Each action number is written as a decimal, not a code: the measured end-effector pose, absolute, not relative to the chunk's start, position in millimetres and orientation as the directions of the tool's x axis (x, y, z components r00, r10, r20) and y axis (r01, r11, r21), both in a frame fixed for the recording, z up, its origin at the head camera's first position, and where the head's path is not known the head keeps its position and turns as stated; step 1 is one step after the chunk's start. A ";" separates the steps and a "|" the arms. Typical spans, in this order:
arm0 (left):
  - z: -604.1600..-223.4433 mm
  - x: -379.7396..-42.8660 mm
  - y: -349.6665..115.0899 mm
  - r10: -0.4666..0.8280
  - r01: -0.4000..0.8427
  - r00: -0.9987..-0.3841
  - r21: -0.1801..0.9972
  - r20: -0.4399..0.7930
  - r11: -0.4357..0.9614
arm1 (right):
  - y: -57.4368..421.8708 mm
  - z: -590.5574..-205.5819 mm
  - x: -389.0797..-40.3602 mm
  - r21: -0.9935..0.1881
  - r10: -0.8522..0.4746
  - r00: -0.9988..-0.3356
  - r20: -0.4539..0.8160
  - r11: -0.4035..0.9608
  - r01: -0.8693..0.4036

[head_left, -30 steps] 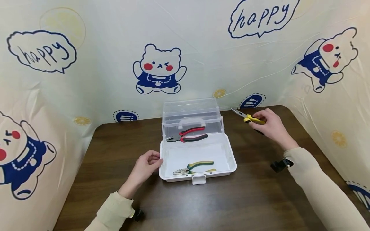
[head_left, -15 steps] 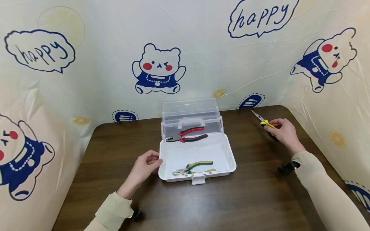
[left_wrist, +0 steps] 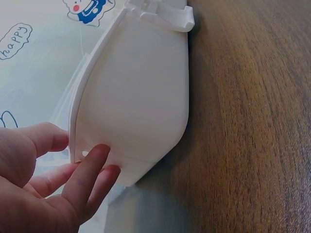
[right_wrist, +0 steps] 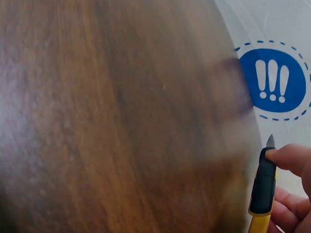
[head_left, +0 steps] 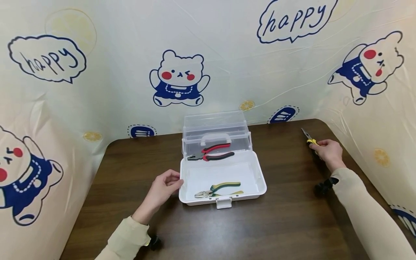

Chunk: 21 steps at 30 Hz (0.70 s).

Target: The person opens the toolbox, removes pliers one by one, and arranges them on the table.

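My left hand (head_left: 162, 187) pinches the left rim of a white plastic toolbox (head_left: 224, 172). In the left wrist view its thumb lies over the rim, with the fingers against the outer wall (left_wrist: 141, 82). At the table's right side, my right hand (head_left: 330, 153) grips yellow-and-black needle-nose pliers (head_left: 311, 141), their jaws pointing away toward the wall. The right wrist view shows the thumb pressing the black grip of these pliers (right_wrist: 263, 182). Inside the toolbox, green-and-yellow pliers (head_left: 225, 185) lie along the front, and red-and-black pliers (head_left: 219, 157) at the back.
A clear hinged lid (head_left: 212, 121) with a handle stands raised behind the toolbox. From the front rim projects a white latch (head_left: 224, 203). Brown wooden tabletop (head_left: 276, 224) surrounds the box, and a printed cloth (head_left: 227, 72) hangs along the back and sides.
My right hand has carried the needle-nose pliers rightward and slightly toward me, away from the toolbox, turning them more upright in the head view. My left hand has stayed at the rim.
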<state>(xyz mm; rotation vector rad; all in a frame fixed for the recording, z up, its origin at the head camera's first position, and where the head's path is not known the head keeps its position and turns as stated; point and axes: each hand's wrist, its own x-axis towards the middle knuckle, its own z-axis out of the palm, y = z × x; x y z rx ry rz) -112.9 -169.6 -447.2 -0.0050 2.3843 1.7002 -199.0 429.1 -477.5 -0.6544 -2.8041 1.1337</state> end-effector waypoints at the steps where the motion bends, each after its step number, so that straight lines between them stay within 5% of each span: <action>1: -447.0 -112.7 -169.6 0.121 -0.127 -0.977 0.934 -0.176 0.333 | 429.8 -478.0 -199.0 -0.672 0.403 -0.908 -0.117 0.640 0.371; 21: -446.7 -113.2 -169.4 0.120 -0.131 -0.976 0.930 -0.182 0.344 | 430.9 -476.0 -193.6 -0.630 0.300 -0.945 -0.133 0.710 0.314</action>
